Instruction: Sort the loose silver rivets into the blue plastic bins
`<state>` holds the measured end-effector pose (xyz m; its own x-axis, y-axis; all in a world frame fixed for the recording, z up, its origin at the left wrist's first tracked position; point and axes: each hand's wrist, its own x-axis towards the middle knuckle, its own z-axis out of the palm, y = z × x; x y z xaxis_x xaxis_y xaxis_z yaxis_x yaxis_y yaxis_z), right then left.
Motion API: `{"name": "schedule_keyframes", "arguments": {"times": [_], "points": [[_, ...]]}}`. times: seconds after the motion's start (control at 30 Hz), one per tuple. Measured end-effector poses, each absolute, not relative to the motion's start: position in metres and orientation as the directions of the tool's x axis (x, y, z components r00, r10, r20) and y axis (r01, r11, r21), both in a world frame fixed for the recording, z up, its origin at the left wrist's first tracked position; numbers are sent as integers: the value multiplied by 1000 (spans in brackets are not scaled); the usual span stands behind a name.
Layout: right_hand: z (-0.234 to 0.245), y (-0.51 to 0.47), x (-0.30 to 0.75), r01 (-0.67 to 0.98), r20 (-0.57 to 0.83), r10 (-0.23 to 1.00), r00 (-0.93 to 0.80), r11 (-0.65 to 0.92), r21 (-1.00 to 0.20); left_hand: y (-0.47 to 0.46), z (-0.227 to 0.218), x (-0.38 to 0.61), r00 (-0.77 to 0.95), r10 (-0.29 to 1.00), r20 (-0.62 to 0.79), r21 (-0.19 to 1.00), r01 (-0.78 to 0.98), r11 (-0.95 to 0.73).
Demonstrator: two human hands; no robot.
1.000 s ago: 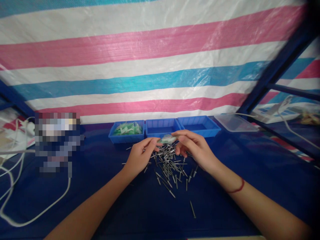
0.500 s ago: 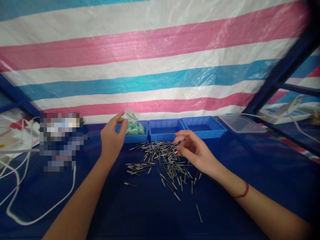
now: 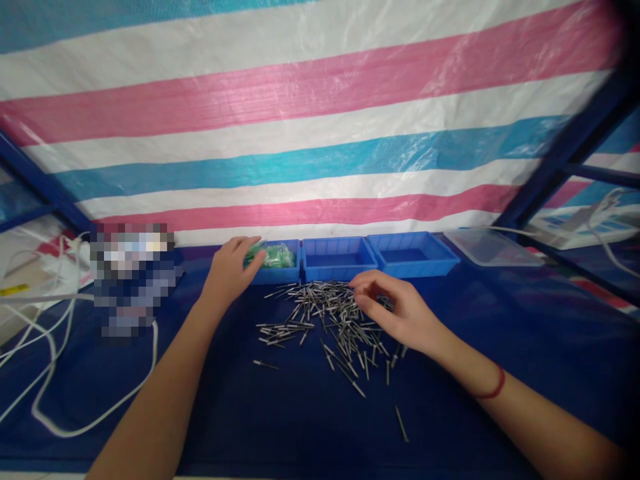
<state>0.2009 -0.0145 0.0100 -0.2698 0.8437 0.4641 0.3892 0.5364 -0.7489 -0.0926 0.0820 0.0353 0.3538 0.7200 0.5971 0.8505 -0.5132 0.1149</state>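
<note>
My left hand (image 3: 233, 270) is over the left blue bin (image 3: 277, 273), with its thumb apart from the fingers and nothing seen held. Small clear bags with green contents (image 3: 275, 256) lie in that bin beside my fingertips. A loose heap of silvery pop rivets (image 3: 330, 303) spreads over the dark blue tabletop in front of the bins. My right hand (image 3: 397, 310) hovers at the right edge of this heap. Its fingers are loosely curled, a small gap showing between thumb and forefinger; no object is visible between them.
A middle blue bin (image 3: 340, 259) and a right blue bin (image 3: 414, 255) continue the row. Farther right lies a clear plastic lid (image 3: 493, 249). White cables (image 3: 70, 433) loop across the left side. A striped tarp (image 3: 300, 160) hangs behind, between blue frame posts.
My left hand has let go of a small clear bag, which now rests among the others in the left bin. The right hand's fingertips have drawn slightly closer together; the view shifted a little.
</note>
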Motion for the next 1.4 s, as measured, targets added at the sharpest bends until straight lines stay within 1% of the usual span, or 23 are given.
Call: {"name": "schedule_keyframes", "arguments": {"times": [0.07,0.13,0.23,0.33,0.37,0.47,0.57,0.7,0.87,1.0,1.17,1.4], "points": [[15,-18,204,510,483,795,-367,607,-610,72,43,-87,357,695,624,100,846,-524],[16,-28,209,587,451,751,-482,659,-471,52,50,-82,423,675,604,92,805,-586],[7,-51,219,670,335,748,-573,662,-336,14,48,-82,579,679,451,96,725,-682],[-11,-71,230,731,242,779,-579,627,-269,-18,27,-91,628,730,270,105,734,-671],[-16,-74,233,752,225,794,-565,607,-258,-23,18,-94,630,741,232,103,741,-663],[-25,-70,236,797,206,833,-513,552,-245,-25,-1,-97,616,775,139,107,769,-630],[-26,-56,234,815,184,848,-497,529,-236,-18,-5,-89,617,781,99,112,773,-625],[-25,-41,227,826,166,855,-492,518,-224,-13,-3,-77,608,790,78,132,779,-613],[-28,-32,223,824,195,854,-482,517,-232,-11,-7,-72,559,826,73,152,813,-563],[-28,-29,217,796,228,829,-510,556,-239,-10,-6,-66,577,815,59,165,799,-578],[-24,-28,205,750,293,796,-530,601,-277,-15,-7,-45,622,777,98,215,749,-626],[-21,-28,190,701,377,783,-495,616,-359,-22,-21,-14,501,834,231,268,792,-549]]}}
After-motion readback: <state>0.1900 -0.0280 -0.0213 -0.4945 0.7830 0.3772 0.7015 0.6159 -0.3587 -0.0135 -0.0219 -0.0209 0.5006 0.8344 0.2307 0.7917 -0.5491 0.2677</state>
